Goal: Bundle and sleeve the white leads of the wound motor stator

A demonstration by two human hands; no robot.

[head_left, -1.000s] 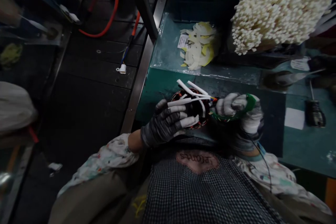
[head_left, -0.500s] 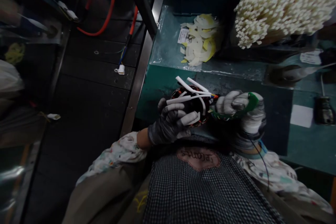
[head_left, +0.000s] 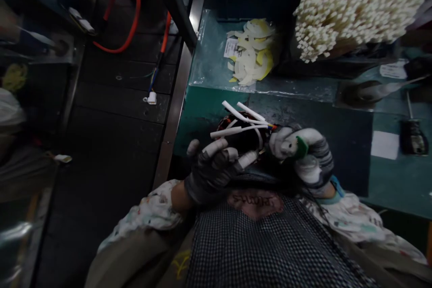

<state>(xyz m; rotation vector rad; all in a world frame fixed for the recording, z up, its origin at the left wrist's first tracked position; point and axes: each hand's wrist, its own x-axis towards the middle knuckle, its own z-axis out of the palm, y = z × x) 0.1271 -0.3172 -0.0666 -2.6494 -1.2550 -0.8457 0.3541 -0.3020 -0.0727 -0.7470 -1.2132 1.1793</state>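
Wound coil (head_left: 241, 137), a dark round part with copper-coloured windings, sits between the two gloved hands, above the near edge of the bench (head_left: 209, 112) and close to the person's chest. Only one view, the head camera, is available, and it is dim.

Head view: the left hand (head_left: 211, 166), in a dark grey glove with pale fingertips, is cupped under the coil's near-left side; its fingers are curled loosely, and the thumb side is hidden by the coil. The right hand (head_left: 303, 155), in a lighter striped glove, is closed around a green tool (head_left: 301, 147) of which only a small tip shows; the rest is covered by the fingers, so its shape cannot be made out. The right hand touches the coil's right side, where the lead wires leave it. White sleeved leads (head_left: 241, 119) fan out up and left from the coil; thin coloured wire ends show where they meet.

Most of the coil body is lost in shadow. Farther back on the bench lie a clear bag of pale cut pieces (head_left: 251, 51) and a large bundle of white tubes (head_left: 351, 4), cut off by the top edge. A dark tool (head_left: 414, 137) lies at the right edge, blurred. Orange cables (head_left: 130, 13) hang at upper left.
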